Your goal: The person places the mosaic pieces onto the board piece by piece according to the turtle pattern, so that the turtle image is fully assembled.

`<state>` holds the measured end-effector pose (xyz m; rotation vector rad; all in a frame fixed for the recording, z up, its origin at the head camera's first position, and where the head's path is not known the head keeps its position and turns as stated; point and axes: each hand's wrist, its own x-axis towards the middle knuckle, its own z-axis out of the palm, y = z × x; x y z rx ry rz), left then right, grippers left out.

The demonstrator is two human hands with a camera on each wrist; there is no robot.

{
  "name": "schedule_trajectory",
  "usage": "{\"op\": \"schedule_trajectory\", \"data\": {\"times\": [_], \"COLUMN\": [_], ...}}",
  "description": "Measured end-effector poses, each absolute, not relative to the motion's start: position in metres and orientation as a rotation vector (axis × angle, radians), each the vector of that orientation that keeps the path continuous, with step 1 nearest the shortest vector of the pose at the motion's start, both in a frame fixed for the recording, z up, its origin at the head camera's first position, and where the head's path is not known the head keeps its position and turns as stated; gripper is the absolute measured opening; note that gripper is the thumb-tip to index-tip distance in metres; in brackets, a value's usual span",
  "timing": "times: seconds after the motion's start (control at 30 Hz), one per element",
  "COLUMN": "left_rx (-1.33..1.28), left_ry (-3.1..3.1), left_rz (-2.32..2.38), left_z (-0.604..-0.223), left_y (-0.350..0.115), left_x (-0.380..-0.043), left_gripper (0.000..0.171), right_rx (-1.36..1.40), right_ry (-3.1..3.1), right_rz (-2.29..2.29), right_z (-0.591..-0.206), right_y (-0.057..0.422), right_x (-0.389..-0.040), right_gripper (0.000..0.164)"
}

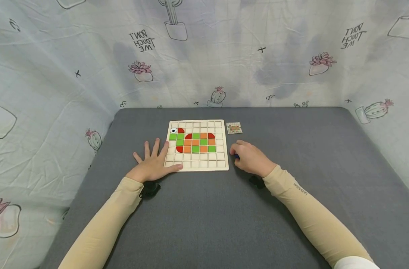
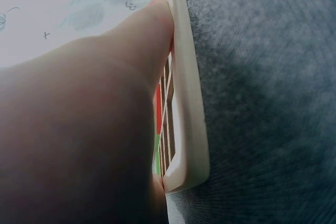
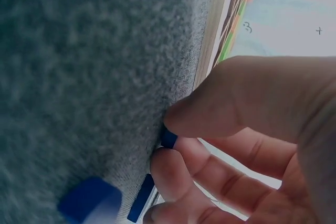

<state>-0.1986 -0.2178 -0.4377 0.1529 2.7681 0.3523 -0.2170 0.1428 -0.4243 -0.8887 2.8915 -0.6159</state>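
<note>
A pale grid board (image 1: 221,164) lies on the table, with red, green and orange tiles (image 1: 196,142) and one eye tile (image 1: 173,130) set in its squares. My left hand (image 1: 152,164) is spread at the board's left side, its thumb resting on the near edge and fingertips by the left edge. Just right of the board, my right hand (image 1: 253,158) pinches a small blue piece (image 3: 169,139) between thumb and finger, low over the table. Under the same hand, the right wrist view shows another blue piece (image 3: 140,198) and a blurred blue piece (image 3: 92,200).
Beyond the right hand, a small picture card (image 1: 234,128) lies beside the board's upper right corner. A grey table (image 1: 204,216) stretches around everything, and a cactus-printed cloth (image 1: 224,52) hangs behind and along the sides.
</note>
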Motion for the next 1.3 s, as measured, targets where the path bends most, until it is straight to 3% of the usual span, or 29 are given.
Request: {"op": "schedule_trajectory", "data": {"times": [1.03,1.3], "left_rx": [0.155,0.158], "left_ry": [2.753,2.755], "left_rz": [0.409,0.393], "left_z": [-0.4413,-0.4369], "left_y": [-0.2201,-0.2185], "left_x": [-0.2008,-0.1984], "left_gripper": [0.124,0.12], "right_rx": [-0.986,-0.985], "right_ry": [2.866,2.872], "right_rz": [-0.634,-0.657], "right_z": [-0.4252,-0.4268], "right_y": [0.1438,0.144], "right_x": [-0.2211,-0.2228], "right_gripper": [0.021,0.013]}}
